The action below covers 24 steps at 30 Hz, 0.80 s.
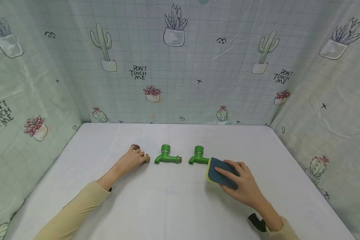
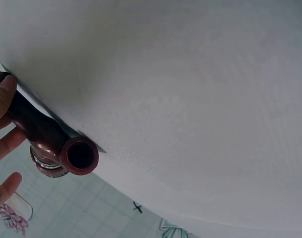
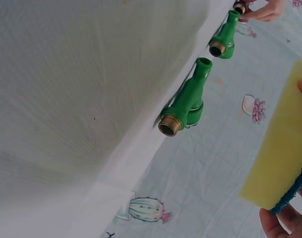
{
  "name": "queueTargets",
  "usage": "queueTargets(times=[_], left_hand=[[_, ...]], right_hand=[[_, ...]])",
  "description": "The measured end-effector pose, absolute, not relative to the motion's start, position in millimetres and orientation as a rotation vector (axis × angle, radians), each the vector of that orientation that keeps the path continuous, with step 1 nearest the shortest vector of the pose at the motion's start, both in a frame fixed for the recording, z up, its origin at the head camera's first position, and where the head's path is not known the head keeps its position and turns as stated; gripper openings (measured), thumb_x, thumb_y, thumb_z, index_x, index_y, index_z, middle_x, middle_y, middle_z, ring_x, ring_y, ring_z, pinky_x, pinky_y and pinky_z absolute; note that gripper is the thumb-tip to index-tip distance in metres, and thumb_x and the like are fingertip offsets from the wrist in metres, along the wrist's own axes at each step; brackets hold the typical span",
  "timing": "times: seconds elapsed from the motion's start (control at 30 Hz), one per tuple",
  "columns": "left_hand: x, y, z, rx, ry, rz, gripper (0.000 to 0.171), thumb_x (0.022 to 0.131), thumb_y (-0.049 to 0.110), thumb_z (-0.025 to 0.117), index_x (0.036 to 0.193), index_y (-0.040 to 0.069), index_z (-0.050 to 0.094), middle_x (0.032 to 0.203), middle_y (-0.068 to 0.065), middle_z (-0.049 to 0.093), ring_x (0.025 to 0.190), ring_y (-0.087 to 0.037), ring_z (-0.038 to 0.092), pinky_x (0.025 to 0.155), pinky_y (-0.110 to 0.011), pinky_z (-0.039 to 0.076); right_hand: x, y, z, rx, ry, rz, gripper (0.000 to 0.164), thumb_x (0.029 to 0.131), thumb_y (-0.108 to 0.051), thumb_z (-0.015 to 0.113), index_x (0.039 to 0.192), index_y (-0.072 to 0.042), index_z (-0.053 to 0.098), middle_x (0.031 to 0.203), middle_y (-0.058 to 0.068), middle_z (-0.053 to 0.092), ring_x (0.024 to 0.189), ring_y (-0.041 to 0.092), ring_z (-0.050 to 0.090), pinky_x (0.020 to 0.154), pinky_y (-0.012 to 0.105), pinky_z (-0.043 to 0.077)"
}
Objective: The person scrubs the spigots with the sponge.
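Observation:
On the left, my left hand (image 1: 132, 158) pinches a dark reddish-brown faucet (image 2: 42, 130) on the white table, mostly hidden under the hand in the head view. The left wrist view shows its round open spout, with the thumb and a finger on the body. My right hand (image 1: 243, 185) grips a sponge (image 1: 223, 173), blue on its scouring side and yellow beneath. The sponge is held up and overlaps the threaded end of a green faucet (image 1: 199, 155) in the head view. The right wrist view shows this faucet's brass thread apart from the sponge (image 3: 279, 144).
A second green faucet (image 1: 167, 156) lies between the brown one and the faucet by the sponge, all in a row. The white table (image 1: 168, 206) is bounded at the back and sides by cloth (image 1: 180, 76) printed with cacti.

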<state>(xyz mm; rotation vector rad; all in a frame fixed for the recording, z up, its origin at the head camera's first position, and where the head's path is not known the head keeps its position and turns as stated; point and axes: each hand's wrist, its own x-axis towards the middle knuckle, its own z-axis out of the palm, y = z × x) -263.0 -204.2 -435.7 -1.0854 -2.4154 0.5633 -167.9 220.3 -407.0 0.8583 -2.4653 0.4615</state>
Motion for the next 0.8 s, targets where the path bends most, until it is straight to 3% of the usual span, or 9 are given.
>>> queueTargets(times=[0.23, 0.47, 0.67, 0.8], left_hand=[[-259, -208, -434, -1.090, -2.454, 0.537, 0.027, 0.078, 0.011, 0.063, 0.104, 0.016, 0.057, 0.086, 0.000, 0.061, 0.081, -0.019, 0.056, 0.079, -0.044, 0.043], [-257, -207, -431, -1.073, -2.436, 0.520, 0.025, 0.077, 0.015, 0.062, 0.102, 0.018, 0.058, 0.084, 0.001, 0.061, 0.080, -0.018, 0.055, 0.078, -0.043, 0.043], [-248, -208, -425, -1.065, -2.390, 0.391, 0.025, 0.078, 0.026, 0.064, 0.101, 0.019, 0.058, 0.082, 0.003, 0.061, 0.079, -0.018, 0.053, 0.074, -0.043, 0.041], [-238, -207, -424, -1.038, -2.355, 0.296, 0.030, 0.077, 0.030, 0.066, 0.104, 0.017, 0.062, 0.084, 0.002, 0.062, 0.079, -0.019, 0.053, 0.074, -0.044, 0.041]], right_hand=[[-170, 218, -404, 0.910, -2.460, 0.401, 0.045, 0.079, -0.044, 0.059, 0.122, -0.033, 0.053, 0.128, 0.008, 0.047, 0.105, 0.022, 0.041, 0.081, 0.044, 0.038], [-173, 217, -404, 0.955, -2.450, 0.352, 0.045, 0.083, -0.053, 0.047, 0.124, -0.033, 0.052, 0.128, 0.009, 0.048, 0.106, 0.023, 0.043, 0.084, 0.044, 0.034], [-174, 216, -403, 0.975, -2.443, 0.334, 0.058, 0.069, -0.038, 0.072, 0.124, -0.034, 0.052, 0.128, 0.006, 0.047, 0.106, 0.021, 0.044, 0.084, 0.044, 0.032], [-176, 216, -402, 0.996, -2.428, 0.320, 0.061, 0.066, -0.035, 0.074, 0.123, -0.033, 0.052, 0.128, 0.007, 0.048, 0.106, 0.022, 0.044, 0.082, 0.043, 0.032]])
